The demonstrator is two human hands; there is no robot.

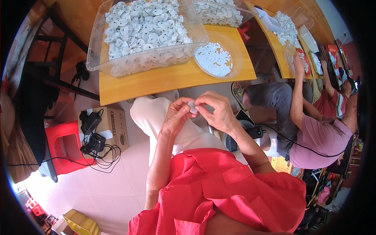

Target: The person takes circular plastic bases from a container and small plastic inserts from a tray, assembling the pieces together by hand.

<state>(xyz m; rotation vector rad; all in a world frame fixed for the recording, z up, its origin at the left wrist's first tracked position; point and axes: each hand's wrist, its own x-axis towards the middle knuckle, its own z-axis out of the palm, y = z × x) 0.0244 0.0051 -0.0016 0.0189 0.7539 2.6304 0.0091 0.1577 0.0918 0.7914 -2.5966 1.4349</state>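
A small round white plastic piece (192,106) is pinched between both my hands, above my lap and just short of the table's near edge. My left hand (177,114) grips its left side between thumb and fingertips. From the right, my right hand (216,109) closes thumb and forefinger on the piece's other edge; whether a smaller part sits in that pinch is hidden. Beyond them on the yellow table (137,87) stands a large clear bin (96,51) heaped with white round pieces. To its right, a shallow clear dish (237,64) holds many tiny white parts.
Another clear bin (248,15) of white pieces stands farther back. Co-workers sit at the right, one in a pink shirt (319,141), at a second table (270,37). On the floor at left are a red stool (58,129) and a cardboard box (115,129) with black adapters and cables.
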